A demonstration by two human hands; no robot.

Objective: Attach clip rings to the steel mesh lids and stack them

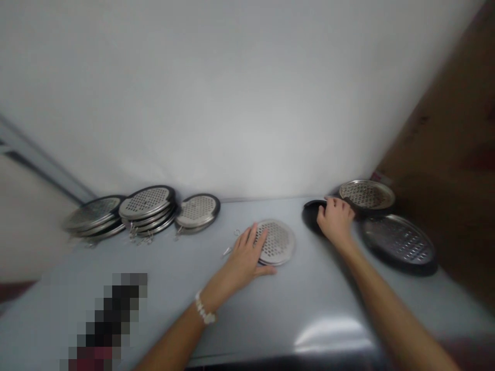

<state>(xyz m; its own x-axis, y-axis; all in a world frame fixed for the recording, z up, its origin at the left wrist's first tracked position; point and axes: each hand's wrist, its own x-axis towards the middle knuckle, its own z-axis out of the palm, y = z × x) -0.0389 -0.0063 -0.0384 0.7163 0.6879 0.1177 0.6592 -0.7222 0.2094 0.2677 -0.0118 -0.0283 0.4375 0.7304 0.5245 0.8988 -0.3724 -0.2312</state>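
Smooth grey table (270, 309) shone at near edge; left hand (245, 252), thumb and fingers apart, lay on perforated disc (279, 242); disc, round silvery metal dotted with holes, sat mid-table; right hand (337, 219) bent over dark rounded piece (311, 213), clamped or not I couldn't tell; black-rimmed metal discs (149, 203) stood stacked by pale wall (247, 103)

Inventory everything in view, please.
Plate piles: two, silver/black, back left
Small plate: one visible, silver/black, beside piles
Centre plate: one visible, silver, middle
Dark piece: one, black, right of centre
Rear plate: one visible, silver/black, right
Front plate: one, dark grey, right
Metal bits: several, silver, left half
Pixelated item: one, black/red, front left
Table: one, grey, beneath
Wall: one, white, behind
Panel: one, brown, right
Bracelet: one, white, left wrist
Left hand: one, on centre plate
Right hand: one, on dark piece
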